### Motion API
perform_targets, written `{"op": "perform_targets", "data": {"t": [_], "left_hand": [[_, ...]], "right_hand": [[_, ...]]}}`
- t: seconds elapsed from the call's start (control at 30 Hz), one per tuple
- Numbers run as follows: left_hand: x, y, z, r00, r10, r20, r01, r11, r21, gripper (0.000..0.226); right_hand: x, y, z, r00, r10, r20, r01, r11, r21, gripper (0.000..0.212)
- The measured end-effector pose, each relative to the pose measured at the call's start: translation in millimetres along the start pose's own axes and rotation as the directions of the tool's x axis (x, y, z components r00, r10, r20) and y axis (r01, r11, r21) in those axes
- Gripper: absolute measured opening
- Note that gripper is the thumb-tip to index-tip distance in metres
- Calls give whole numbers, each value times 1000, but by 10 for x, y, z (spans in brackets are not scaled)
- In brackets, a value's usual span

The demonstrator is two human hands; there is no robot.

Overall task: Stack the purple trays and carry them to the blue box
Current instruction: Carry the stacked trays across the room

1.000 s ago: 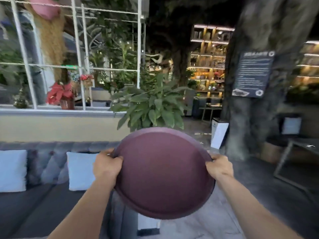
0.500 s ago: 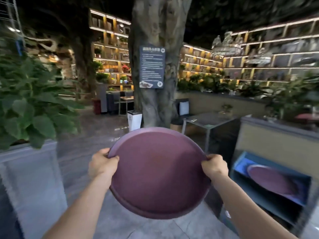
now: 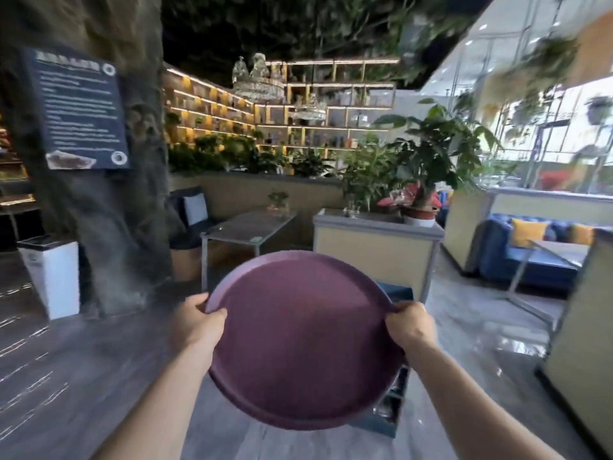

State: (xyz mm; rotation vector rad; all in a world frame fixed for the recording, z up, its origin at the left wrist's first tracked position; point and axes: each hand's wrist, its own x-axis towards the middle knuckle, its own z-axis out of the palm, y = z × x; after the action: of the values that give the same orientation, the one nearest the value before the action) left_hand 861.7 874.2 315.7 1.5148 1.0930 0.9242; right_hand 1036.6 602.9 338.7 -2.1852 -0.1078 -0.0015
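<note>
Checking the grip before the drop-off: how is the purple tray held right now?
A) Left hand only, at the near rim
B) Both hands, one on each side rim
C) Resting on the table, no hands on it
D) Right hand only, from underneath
B: the left hand grips the left rim of the purple tray and the right hand grips the right rim, holding it in the air in front of the person.

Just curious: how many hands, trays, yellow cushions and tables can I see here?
Hands: 2, left hand and right hand
Trays: 1 showing, the purple tray
Cushions: 2, the yellow cushions
Tables: 2, the tables
Total: 7
</note>
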Motion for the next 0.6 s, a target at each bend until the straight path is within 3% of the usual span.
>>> {"op": "perform_targets", "data": {"t": [0.23, 0.4, 0.6], "left_hand": [[352, 95, 1027, 983, 30, 181, -31, 1000, 2, 50], [468, 117, 1820, 958, 43, 282, -53, 998, 28, 49], [647, 235, 2876, 949, 44, 311, -59, 997, 40, 46]], "right_hand": [[418, 199, -191, 972, 146, -183, -154, 988, -28, 32], [891, 440, -267, 943, 222, -248, -235, 972, -20, 30], [1900, 719, -315, 927, 262, -266, -271, 962, 3, 23]]}}
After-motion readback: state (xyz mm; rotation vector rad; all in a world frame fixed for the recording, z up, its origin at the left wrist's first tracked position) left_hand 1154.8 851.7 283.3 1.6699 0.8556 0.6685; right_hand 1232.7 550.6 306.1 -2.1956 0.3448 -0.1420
